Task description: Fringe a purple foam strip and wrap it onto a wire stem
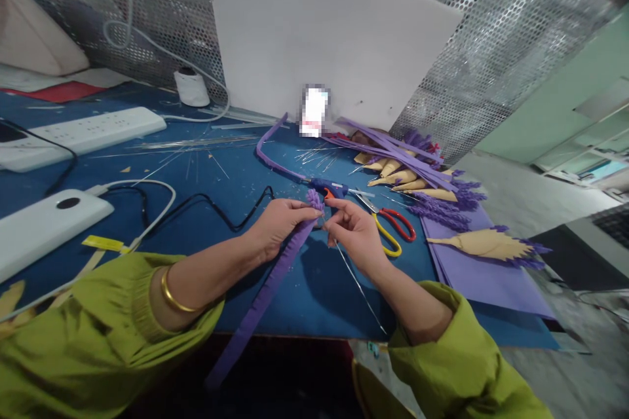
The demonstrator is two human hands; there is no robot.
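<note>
Between thumb and fingers, my left hand [284,226] pinches a purple paper strip [275,281] near its curled, fringed top. The strip's long tail hangs down past the table's front edge. My right hand [354,232] is closed on a thin metal wire [361,288], whose free end slants down toward the table edge. Both hands meet at the small fringed bunch [315,199]. Just beyond them lies a blue glue gun [328,186] with an orange trigger. Scissors [393,232] with red and yellow handles rest right of my right hand.
Finished purple paper flowers wrapped in tan paper [398,177] pile up at the right. One more wrapped flower [486,243] lies on purple sheets [511,291]. Loose wires [196,143], power strips [118,121] and cables are at the left. A phone [314,111] leans against a white board [314,26].
</note>
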